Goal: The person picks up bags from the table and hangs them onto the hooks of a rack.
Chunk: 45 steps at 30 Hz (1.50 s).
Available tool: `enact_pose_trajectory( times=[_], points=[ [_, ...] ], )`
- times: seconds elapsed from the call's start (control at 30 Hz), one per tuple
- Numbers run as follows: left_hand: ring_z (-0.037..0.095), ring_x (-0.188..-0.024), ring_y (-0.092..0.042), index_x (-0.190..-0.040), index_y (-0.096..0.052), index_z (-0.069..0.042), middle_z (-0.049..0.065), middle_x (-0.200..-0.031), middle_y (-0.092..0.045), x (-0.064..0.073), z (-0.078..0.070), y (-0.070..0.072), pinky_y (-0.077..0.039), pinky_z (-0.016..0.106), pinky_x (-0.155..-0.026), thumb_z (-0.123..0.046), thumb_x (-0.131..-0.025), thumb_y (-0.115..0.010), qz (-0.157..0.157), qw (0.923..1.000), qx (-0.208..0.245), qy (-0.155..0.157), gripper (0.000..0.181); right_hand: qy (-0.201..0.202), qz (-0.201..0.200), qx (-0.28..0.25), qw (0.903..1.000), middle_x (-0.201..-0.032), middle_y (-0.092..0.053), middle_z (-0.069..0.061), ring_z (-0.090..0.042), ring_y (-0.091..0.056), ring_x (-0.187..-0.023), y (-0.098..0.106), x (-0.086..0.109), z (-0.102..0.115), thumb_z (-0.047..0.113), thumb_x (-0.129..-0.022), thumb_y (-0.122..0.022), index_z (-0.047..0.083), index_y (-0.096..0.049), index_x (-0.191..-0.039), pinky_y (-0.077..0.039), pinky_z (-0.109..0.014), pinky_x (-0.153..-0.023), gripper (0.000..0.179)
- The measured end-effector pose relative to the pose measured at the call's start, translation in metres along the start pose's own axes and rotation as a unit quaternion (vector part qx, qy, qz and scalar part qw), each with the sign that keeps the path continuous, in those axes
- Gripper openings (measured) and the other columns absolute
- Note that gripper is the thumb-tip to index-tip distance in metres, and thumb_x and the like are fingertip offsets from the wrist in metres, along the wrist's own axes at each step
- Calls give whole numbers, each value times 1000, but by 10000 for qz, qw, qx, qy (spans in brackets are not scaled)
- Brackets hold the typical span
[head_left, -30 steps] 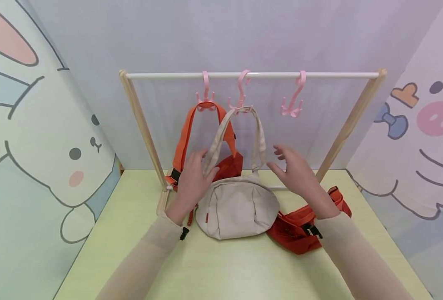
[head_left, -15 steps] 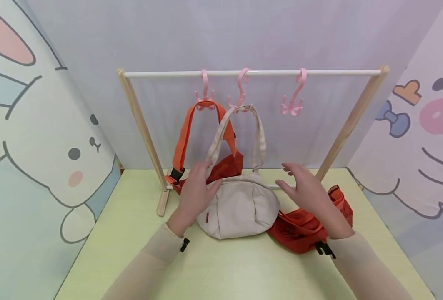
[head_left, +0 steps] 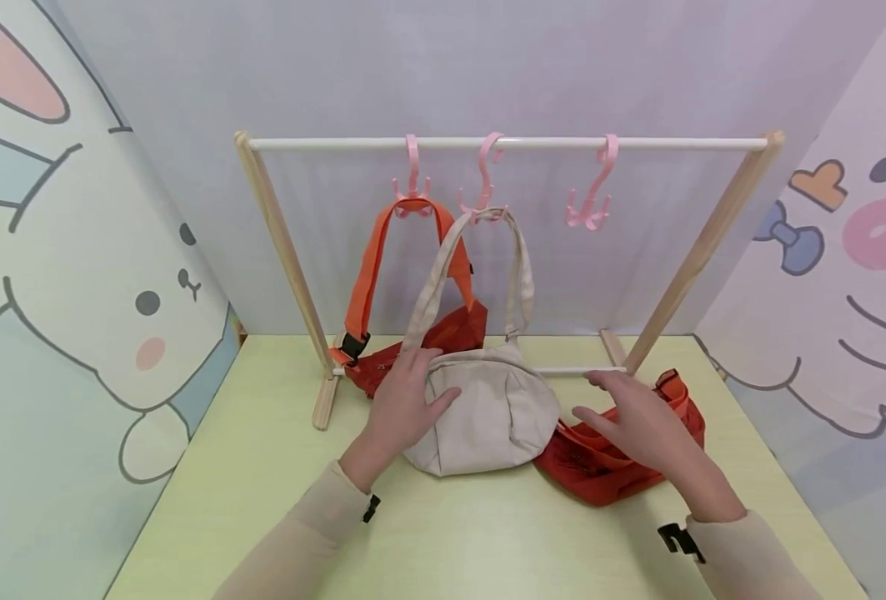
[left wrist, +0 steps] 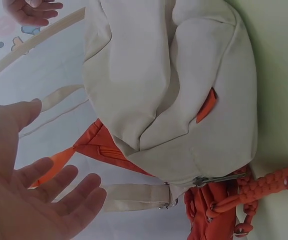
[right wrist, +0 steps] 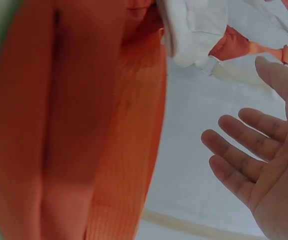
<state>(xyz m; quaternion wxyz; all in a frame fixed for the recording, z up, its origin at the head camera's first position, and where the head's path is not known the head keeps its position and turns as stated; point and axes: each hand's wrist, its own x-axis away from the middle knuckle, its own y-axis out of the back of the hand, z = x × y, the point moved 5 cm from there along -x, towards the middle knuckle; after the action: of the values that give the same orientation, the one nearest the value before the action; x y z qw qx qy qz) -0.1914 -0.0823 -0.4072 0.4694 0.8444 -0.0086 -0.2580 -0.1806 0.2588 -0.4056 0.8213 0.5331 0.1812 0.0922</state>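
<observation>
My left hand point(head_left: 405, 404), fingers loosely extended, is over the left side of a cream shoulder bag point(head_left: 488, 417). In the left wrist view its palm faces the bag with nothing held. The cream bag's strap loops over the middle pink hook point(head_left: 485, 179). Behind it, an orange-red bag point(head_left: 453, 329) hangs by an orange strap point(head_left: 367, 275) from the left pink hook point(head_left: 412, 175). My right hand point(head_left: 641, 425) hovers with relaxed fingers above a second red bag point(head_left: 600, 475) lying on the table. Its palm shows bare in the right wrist view.
A wooden rack with a white rail point(head_left: 337, 144) stands at the back of the pale yellow table point(head_left: 262, 467). The right pink hook point(head_left: 591, 187) carries no bag. Cartoon-printed panels point(head_left: 75, 250) close off both sides. A black buckle point(head_left: 680, 542) sits by my right cuff.
Both hands have come down and nearer to me. My right hand has also shifted rightward, over the red bag. The two hanging bags stay in place.
</observation>
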Motion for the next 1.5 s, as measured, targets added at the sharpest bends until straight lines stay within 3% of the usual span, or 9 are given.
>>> enact_pose_trajectory(
  times=[0.27,0.5,0.83,0.93,1.07,1.23,1.5],
  points=[
    [27,-116,-63,-147,-55,-6,11,-132,-64,10,0,-11,-57,44,-96,-42,-94,-83,312,9994,-130,36,70,110,476,275,9984,-128,-70,-15,-38,-68,-114,-9,19,-9,41,-90,-86,6,-69,-132,-57,-57,-91,58],
    [30,-126,-61,-146,-57,-7,10,-140,-62,16,0,-18,-55,48,-102,-43,-93,-83,374,9990,-224,38,70,363,817,597,9942,-114,-72,-6,-28,-69,-104,-26,28,-15,40,-86,-90,8,-72,-123,-58,-51,-90,52],
    [30,-128,-60,-146,-57,-5,10,-139,-62,21,2,-20,-54,48,-102,-42,-92,-84,374,9991,-184,-54,70,841,726,1397,9839,-86,-66,8,-22,-67,-88,-43,32,-24,29,-87,-89,19,-69,-95,-52,-58,-96,24],
    [29,-127,-60,-146,-57,-6,10,-139,-62,21,3,-20,-54,48,-102,-42,-92,-84,394,9990,-195,-33,70,752,747,1437,9839,-78,-62,12,-16,-63,-78,-45,31,-28,26,-91,-86,24,-63,-86,-54,-48,-80,24],
    [29,-125,-61,-146,-57,-7,10,-138,-63,22,4,-21,-55,48,-101,-42,-92,-84,443,9988,-202,-4,69,500,772,1387,9861,-71,-57,16,-7,-53,-67,-46,30,-34,25,-96,-81,26,-60,-82,-43,-35,-64,25],
    [30,-122,-63,-145,-57,-7,10,-135,-64,23,3,-22,-55,49,-100,-43,-93,-83,459,9988,-151,-16,68,203,647,1290,9893,-66,-52,16,-7,-45,-59,-42,27,-41,24,-99,-78,21,-64,-85,-41,-32,-57,19],
    [30,-122,-64,-147,-57,-9,9,-135,-65,23,4,-25,-55,49,-99,-44,-94,-82,529,9985,-130,42,68,-300,406,1307,9901,-59,-41,4,-14,-40,-51,-26,16,-48,19,-102,-72,15,-54,-83,-34,-31,-46,26]
  ],
)
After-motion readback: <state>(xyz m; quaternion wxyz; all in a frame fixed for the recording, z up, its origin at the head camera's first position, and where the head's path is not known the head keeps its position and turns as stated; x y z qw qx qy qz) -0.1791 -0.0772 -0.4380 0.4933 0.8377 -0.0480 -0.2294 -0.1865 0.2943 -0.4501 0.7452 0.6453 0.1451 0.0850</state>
